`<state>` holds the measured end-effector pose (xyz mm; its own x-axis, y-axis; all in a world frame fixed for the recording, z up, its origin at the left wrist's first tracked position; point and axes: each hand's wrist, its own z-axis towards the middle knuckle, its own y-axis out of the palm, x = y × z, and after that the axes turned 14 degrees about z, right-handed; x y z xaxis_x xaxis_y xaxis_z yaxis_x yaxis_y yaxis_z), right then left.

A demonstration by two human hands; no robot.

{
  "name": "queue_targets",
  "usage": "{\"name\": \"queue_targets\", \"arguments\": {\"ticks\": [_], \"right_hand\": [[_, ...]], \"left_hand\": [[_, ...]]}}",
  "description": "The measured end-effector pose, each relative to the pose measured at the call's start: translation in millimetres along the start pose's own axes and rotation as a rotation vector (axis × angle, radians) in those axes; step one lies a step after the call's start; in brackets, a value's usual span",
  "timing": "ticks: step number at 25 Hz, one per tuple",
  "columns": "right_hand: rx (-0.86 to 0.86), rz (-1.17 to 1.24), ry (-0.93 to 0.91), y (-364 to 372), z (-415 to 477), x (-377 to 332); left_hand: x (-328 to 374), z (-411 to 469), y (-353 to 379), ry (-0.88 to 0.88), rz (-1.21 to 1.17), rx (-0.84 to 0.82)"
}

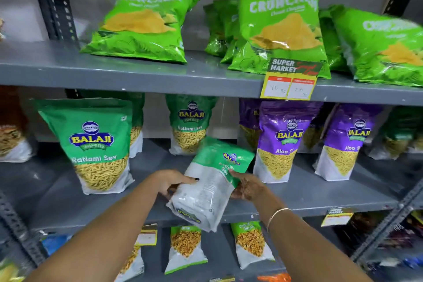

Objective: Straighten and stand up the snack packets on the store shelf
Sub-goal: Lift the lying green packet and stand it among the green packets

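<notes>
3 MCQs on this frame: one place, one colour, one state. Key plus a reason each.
1. Where is the price tag?
A. top shelf edge
B. floor
C. on a hand

2. What colour are the Aloo Sev packets?
A. red
B. purple
C. blue

3. How is the held Ratlami Sev packet?
A. standing upright
B. tilted, in both hands
C. lying flat on the shelf

Key: 1 A, it hangs from the top shelf front. 2 B, purple tops. 3 B, left hand and right hand grip its sides, off the shelf.
</notes>
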<state>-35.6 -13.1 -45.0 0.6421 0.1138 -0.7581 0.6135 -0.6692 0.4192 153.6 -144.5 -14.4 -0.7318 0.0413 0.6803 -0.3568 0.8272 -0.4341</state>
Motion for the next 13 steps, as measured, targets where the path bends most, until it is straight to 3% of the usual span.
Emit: {"name": "queue_targets", "arguments": {"ticks": [4, 9, 13], "right_hand": [[0.037, -0.091, -0.254, 25.9, -17.9, -41.2], [-0.042, -0.16, -0.548, 65.9, -12.7, -68.9], [-0.042, -0.296, -0.661, 78.6, 21.4, -55.3]], "left_hand": [[23.4, -16.6, -12.1, 0.122, 0.087, 0.031], [25.8, 2.0, -23.3, 0.288, 0.048, 0.391], [7.5, 21.8, -21.9, 0.248, -0.031, 0.594]]}}
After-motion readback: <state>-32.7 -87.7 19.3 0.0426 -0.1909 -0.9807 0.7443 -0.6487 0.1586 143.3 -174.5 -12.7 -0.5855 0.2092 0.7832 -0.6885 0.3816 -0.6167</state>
